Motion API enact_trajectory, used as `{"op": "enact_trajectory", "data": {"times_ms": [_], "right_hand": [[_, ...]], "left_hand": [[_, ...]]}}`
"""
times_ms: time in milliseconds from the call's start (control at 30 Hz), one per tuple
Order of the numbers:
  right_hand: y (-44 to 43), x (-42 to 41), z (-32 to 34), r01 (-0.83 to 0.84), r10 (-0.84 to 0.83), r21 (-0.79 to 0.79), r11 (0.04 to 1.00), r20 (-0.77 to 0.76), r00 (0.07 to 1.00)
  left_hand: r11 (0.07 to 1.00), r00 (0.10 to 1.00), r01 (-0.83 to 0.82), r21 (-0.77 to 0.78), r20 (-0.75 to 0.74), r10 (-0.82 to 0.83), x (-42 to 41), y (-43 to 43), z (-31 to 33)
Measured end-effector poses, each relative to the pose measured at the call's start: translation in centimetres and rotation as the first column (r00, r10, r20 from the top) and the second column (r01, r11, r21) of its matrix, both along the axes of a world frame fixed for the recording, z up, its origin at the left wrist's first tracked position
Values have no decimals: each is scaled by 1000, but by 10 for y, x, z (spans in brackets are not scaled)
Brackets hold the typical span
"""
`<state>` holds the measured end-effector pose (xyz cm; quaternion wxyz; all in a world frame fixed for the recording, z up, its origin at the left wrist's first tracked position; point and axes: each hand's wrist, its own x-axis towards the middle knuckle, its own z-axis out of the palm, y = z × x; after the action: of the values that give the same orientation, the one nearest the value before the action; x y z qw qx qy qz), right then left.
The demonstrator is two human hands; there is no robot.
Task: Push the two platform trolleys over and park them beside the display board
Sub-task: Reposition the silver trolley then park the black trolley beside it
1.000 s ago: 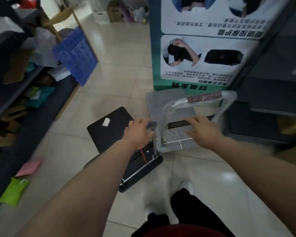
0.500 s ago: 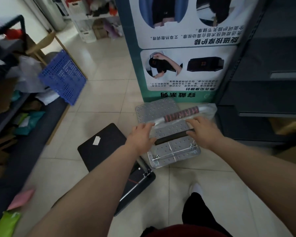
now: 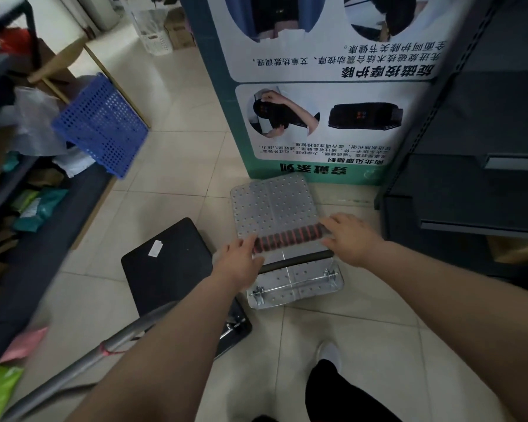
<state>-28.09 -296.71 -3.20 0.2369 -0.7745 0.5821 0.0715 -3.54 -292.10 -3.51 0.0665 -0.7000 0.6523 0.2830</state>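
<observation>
The silver perforated trolley [image 3: 272, 202] stands on the floor tiles with its far end against the foot of the green and white display board [image 3: 317, 117]. Its handle [image 3: 290, 236], with a red and black grip, lies folded flat on the deck. My left hand [image 3: 240, 263] holds the grip's left end and my right hand [image 3: 352, 240] covers its right end. The black trolley [image 3: 165, 263] sits just left of the silver one, angled. Its grey handle [image 3: 83, 360] rises toward me at the lower left, under my left forearm.
A dark shelving unit [image 3: 470, 184] stands right of the board and the silver trolley. On the left, a low shelf [image 3: 19, 184] holds packets and a tilted blue perforated basket [image 3: 101, 126]. Pink and green packets [image 3: 3, 388] lie on the floor. My white shoe [image 3: 329, 354] is behind the trolleys.
The silver trolley's handle has swung from upright down flat onto its deck under both hands. My view has dropped closer to the trolleys.
</observation>
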Motion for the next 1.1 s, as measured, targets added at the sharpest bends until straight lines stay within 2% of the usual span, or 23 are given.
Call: {"op": "enact_trajectory", "data": {"times_ms": [133, 267, 433, 800, 1100], "right_hand": [[-5, -1, -8, 26, -27, 41, 999, 18, 999], [10, -5, -19, 31, -31, 34, 999, 14, 999], [35, -10, -19, 68, -69, 25, 997, 14, 998], [133, -20, -23, 176, -176, -31, 984, -9, 984], [159, -26, -17, 245, -245, 4, 969, 15, 969]], "left_hand": [[999, 998, -36, 16, 53, 35, -5, -3, -9], [996, 995, 6, 88, 103, -15, -6, 2, -18], [998, 996, 6, 55, 86, -11, -18, 27, -18], [979, 978, 203, 27, 37, -204, -23, 109, -27], [957, 959, 279, 79, 37, -282, -27, 112, -26]]}}
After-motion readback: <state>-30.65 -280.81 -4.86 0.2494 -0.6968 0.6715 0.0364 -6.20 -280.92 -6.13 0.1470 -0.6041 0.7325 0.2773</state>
